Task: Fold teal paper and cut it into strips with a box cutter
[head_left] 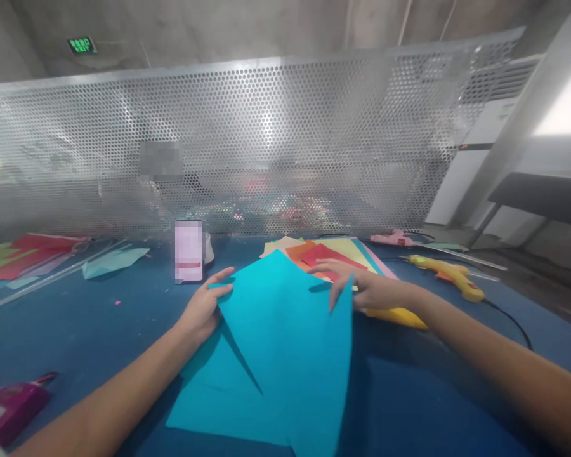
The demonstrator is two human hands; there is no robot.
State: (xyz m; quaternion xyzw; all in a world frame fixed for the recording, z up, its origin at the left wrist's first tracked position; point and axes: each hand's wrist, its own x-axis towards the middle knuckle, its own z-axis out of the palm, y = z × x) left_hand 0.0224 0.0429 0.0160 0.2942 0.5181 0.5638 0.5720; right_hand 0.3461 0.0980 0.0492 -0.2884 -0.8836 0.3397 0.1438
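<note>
A large bright blue sheet of paper [285, 343], creased and partly lifted, lies in front of me with one corner pointing away. My left hand [210, 304] grips its left edge, the thumb and fingers closed on the paper. At the upper right edge is my right hand [349, 284], its fingers bent round the raised right corner of the same sheet. Behind the sheet, a stack of coloured papers [340, 254] shows red, orange and pale yellow pieces. A yellow piece [397, 317] lies just below my right wrist.
A phone [189, 251] stands upright before a perforated metal screen [266, 139]. Yellow [450, 273] and pink [393, 238] glue guns lie on the right. Red and green papers [28, 254] lie at left, a magenta object [21, 406] at lower left.
</note>
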